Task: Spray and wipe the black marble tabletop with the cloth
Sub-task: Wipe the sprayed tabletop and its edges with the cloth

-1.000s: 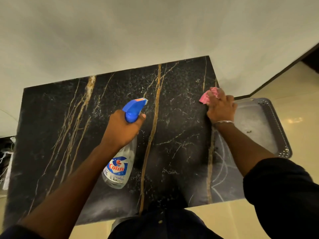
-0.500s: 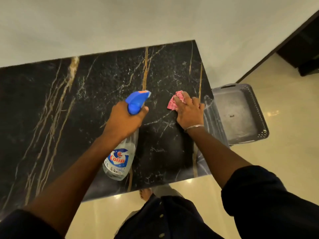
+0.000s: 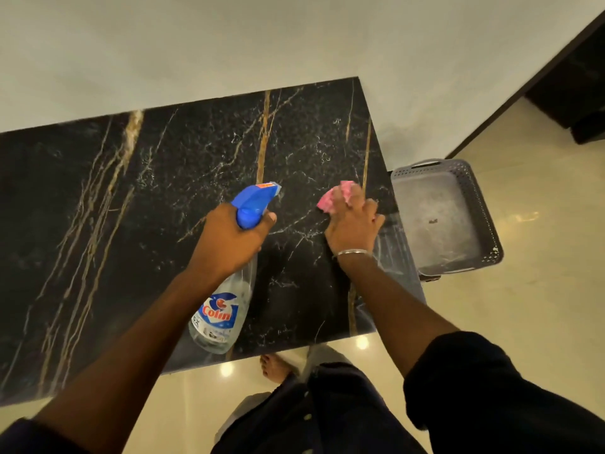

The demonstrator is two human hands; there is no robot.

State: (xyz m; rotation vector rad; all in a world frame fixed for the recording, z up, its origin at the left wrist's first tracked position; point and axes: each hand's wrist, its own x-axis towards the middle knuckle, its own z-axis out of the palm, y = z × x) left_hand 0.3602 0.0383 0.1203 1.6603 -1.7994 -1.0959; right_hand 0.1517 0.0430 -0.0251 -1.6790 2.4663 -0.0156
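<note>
Black marble tabletop (image 3: 108,224), gold and white veins running across it, pushed up against a pale wall (image 3: 229,44) at twelve o'clock. Cream floor tiles (image 3: 540,273) gleaming off at three o'clock, ceiling lights mirrored in them near six.

Left hand (image 3: 229,244) wrapped tight round the neck of a clear spray bottle (image 3: 219,316), blue trigger head (image 3: 253,204) poking out above the knuckles, nozzle aimed toward one o'clock. Bottle body slanting back down toward six, blue and red "Colin" label facing up, base over the near edge of the marble. Whether held clear of the stone or touching it: cannot tell.

Right hand (image 3: 353,227) over by the tabletop's three o'clock edge, fingers bunched down onto a pink cloth (image 3: 335,198), pressing it to the marble. Cloth crumpled, sticking out past the fingertips toward eleven o'clock. Thin silver bangle (image 3: 355,252) at that wrist. Dark sleeve (image 3: 491,388) pushed up on the right arm.

Wet-looking streaks on the marble just at four o'clock from the right hand, along the edge.

Grey perforated plastic basket (image 3: 478,198) on the floor just beside the table's three o'clock side, only a small dark speck inside. Bare foot (image 3: 275,367) showing at six o'clock under the table edge, dark buttoned garment (image 3: 311,414) below it.
</note>
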